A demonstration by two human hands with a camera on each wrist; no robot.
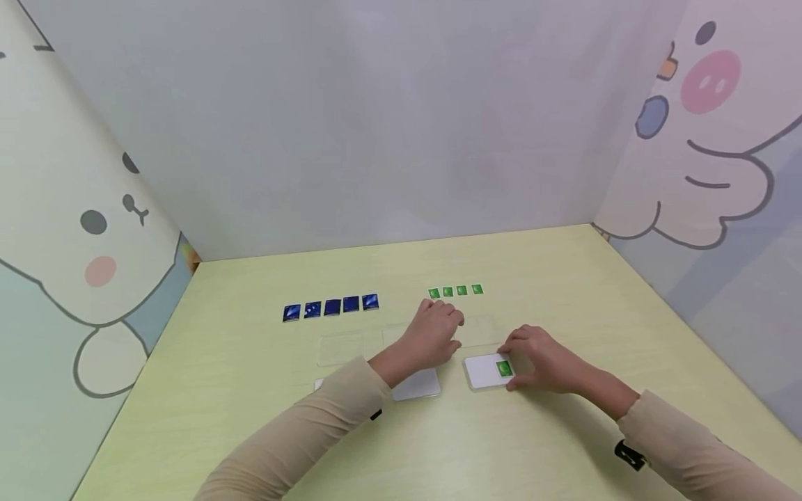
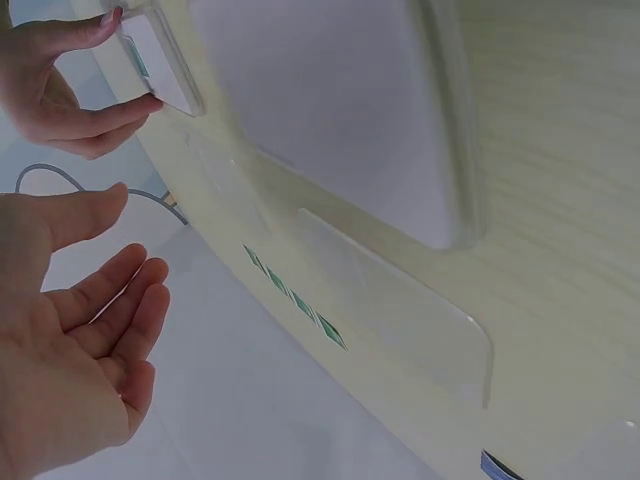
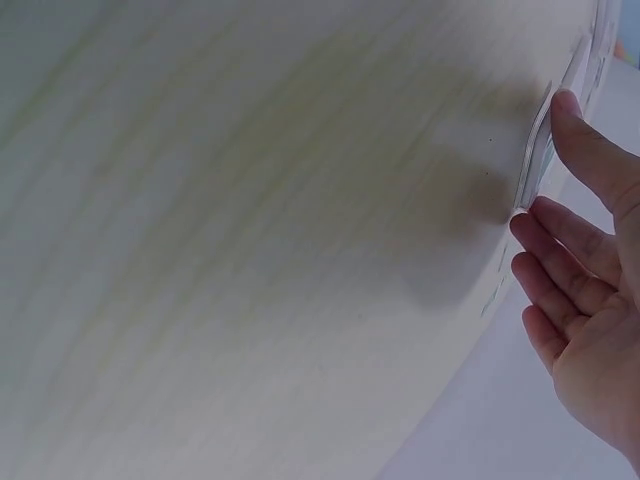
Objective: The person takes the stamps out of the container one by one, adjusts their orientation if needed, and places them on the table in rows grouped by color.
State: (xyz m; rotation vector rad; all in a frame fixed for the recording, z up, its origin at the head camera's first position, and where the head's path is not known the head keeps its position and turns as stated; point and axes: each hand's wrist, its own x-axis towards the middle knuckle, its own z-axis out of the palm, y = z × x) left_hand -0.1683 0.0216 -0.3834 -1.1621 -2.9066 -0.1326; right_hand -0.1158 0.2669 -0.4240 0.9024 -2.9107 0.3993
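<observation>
My right hand (image 1: 545, 358) holds a flat clear case with a white insert (image 1: 484, 376) by its right end, thumb at the near corner and fingers at the far one. On that insert, at the right end, lies a small green card (image 1: 504, 368). My left hand (image 1: 429, 334) hovers to the left with loosely bent fingers and nothing in it; in the left wrist view its thumb and fingers are apart. Beneath the left forearm sits another white-filled case (image 1: 418, 386), partly covered by the arm. Beyond the hands runs a row of several small green cards (image 1: 447, 291).
Several small dark blue cards (image 1: 332, 307) form a row at the back left. Clear lids lie behind the cases, one at the left (image 1: 341, 349) and one at the right (image 1: 479, 330). The yellowish table (image 1: 207, 376) is enclosed by a grey back wall and cartoon-printed side walls.
</observation>
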